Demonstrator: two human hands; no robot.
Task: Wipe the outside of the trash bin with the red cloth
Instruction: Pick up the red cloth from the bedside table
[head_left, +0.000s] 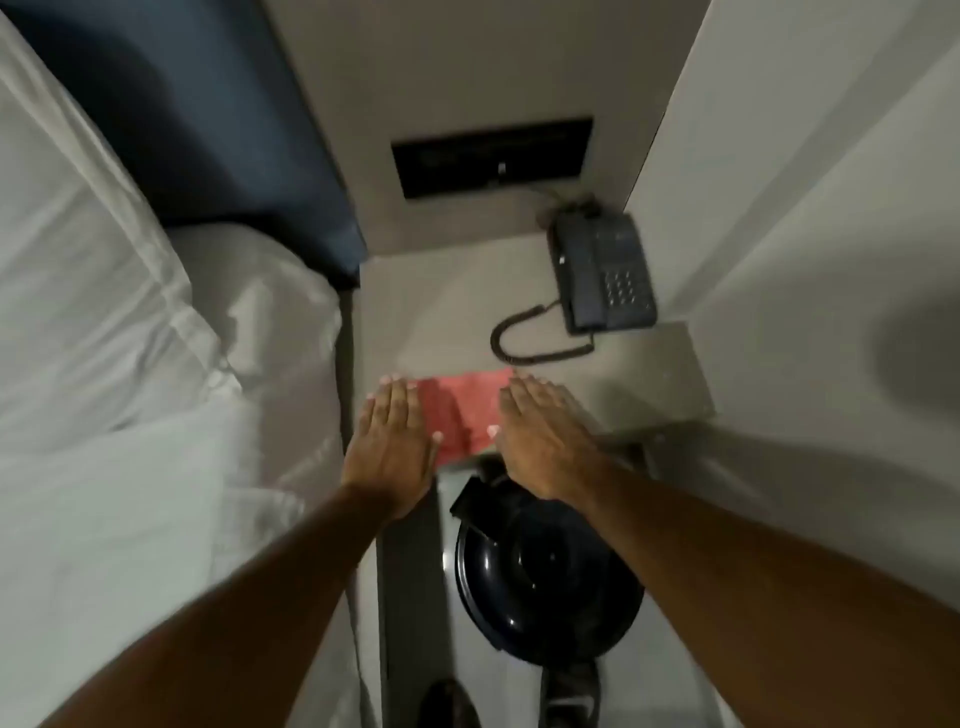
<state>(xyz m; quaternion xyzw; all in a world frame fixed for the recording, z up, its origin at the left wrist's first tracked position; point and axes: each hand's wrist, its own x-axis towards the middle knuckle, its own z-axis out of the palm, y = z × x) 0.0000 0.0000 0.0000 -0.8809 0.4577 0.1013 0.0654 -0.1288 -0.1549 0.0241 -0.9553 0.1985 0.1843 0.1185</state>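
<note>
A red cloth (460, 415) lies flat at the front edge of a grey bedside table (649, 384). My left hand (392, 441) lies flat, palm down, over the cloth's left edge. My right hand (545, 436) lies flat over its right edge. Both hands have fingers stretched out and grip nothing. Below the table, on the floor, stands a round black trash bin (540, 582) with a glossy lid, partly hidden under my right forearm.
A dark corded telephone (602, 273) sits at the table's back right, its coiled cord looping toward the cloth. A bed with white linen (130, 364) and a blue headboard (208, 114) fills the left. A white wall closes the right. My shoes (569, 696) show at the bottom.
</note>
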